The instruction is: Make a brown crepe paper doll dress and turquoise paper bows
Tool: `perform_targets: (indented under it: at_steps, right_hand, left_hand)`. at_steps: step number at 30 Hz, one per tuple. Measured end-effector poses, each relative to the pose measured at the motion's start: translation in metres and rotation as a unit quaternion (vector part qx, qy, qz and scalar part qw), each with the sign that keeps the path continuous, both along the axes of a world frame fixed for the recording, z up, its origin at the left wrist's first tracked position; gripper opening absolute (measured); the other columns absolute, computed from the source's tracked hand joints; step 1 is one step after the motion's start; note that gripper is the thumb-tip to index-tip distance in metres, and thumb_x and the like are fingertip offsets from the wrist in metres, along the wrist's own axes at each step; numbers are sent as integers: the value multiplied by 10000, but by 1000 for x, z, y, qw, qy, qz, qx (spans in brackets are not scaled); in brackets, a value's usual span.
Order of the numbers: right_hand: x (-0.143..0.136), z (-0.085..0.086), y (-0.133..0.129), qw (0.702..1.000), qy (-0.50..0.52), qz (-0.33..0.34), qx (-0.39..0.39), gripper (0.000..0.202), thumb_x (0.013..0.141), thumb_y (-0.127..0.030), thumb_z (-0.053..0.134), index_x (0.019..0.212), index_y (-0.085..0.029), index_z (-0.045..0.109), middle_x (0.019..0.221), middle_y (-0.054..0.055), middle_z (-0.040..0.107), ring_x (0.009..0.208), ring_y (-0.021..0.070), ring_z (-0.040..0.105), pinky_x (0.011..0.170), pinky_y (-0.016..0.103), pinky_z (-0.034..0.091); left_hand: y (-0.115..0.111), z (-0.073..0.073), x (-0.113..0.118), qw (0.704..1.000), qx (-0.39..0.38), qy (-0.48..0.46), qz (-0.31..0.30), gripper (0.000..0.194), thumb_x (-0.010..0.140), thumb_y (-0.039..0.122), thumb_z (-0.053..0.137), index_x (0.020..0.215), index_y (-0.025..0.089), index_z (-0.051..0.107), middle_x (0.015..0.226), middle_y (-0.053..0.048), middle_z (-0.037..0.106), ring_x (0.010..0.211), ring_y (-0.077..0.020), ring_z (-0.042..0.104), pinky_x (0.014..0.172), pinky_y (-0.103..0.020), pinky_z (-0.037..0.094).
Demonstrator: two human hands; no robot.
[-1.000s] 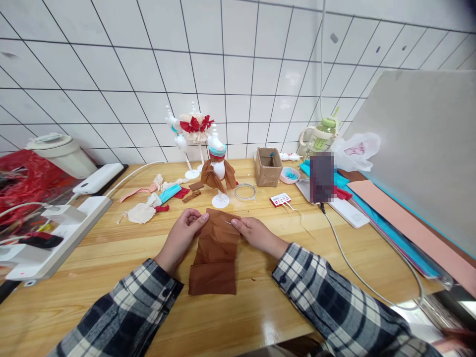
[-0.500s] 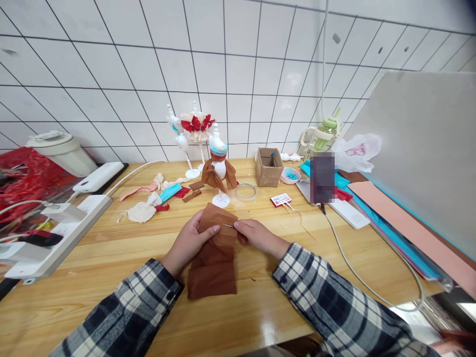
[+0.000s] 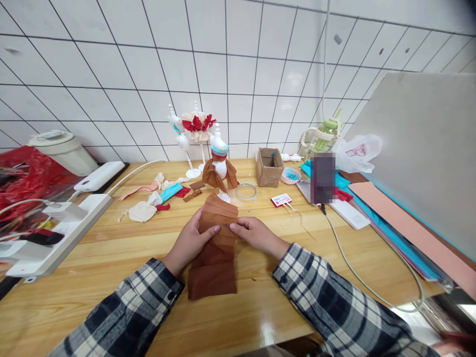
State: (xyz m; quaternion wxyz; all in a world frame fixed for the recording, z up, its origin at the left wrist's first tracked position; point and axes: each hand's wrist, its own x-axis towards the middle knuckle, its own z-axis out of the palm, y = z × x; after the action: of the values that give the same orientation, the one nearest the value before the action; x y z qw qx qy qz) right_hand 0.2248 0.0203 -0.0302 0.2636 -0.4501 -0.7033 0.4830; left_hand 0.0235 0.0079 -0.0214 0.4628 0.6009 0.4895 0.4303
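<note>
A strip of brown cloth (image 3: 212,280) hangs in folds in front of me, its lower end by the wooden table. My left hand (image 3: 191,240) is closed on its left edge, thumb pressed on top. Between thumb and fingers, my right hand (image 3: 256,235) pinches a thin sewing needle (image 3: 225,225) whose point lies against the cloth. Right-hand fingers behind the cloth are partly hidden. Just beyond stands a small white mannequin (image 3: 220,169) dressed in brown cloth with a blue and red band.
More mannequins (image 3: 183,141) stand at the wall. Cloth scraps (image 3: 143,210) lie left; a metal hoop (image 3: 246,191), a cardboard box (image 3: 269,168) and a card of thread (image 3: 281,200) lie beyond my hands. A power strip (image 3: 61,238) is at left, a cable (image 3: 349,263) at right.
My right hand has shifted slightly left, and less of the needle shows past its fingertips. The top of the cloth has gathered into more folds and leans upward a little.
</note>
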Motion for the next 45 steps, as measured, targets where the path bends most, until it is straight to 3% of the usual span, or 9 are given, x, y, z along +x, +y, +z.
perform_targets:
  at_steps: [5,14,21,34,45]
  right_hand:
    - [0,0,0,1000,-5,8,-5,443,868,-551,426,657,-166,485,602,-39,401,558,90,354,511,213,280]
    - [-1,-3,1,1000,-5,12,-22,444,860,-562,431,643,-174,442,589,-49,373,540,81,324,490,214,237]
    - [0,-4,1,1000,-7,16,-24,435,863,-544,436,635,-173,437,593,-45,372,537,80,323,484,213,235]
    - [-3,-7,1,1000,15,17,-18,438,862,-532,473,815,-139,661,672,8,595,655,141,506,589,234,397]
    - [-1,-5,1,999,22,36,3,420,858,-527,488,871,-165,699,712,8,661,737,182,584,662,263,451]
  left_hand:
    - [0,0,0,1000,-5,21,9,728,735,408,688,1366,203,390,1367,-103,515,1241,-295,486,1029,-429,409]
    - [0,0,-1,999,20,36,9,838,761,388,669,1459,253,224,1518,-72,299,1359,-261,331,1106,-379,307]
    - [-3,4,0,999,25,44,0,838,774,380,658,1467,269,202,1537,-62,254,1374,-256,300,1124,-374,268]
    - [-2,0,1,997,39,58,-16,862,772,367,662,1476,256,176,1541,-61,242,1384,-268,275,1130,-390,263]
    - [0,-4,1,999,12,5,-33,881,756,353,689,1472,241,189,1475,-106,378,1307,-277,415,1095,-429,329]
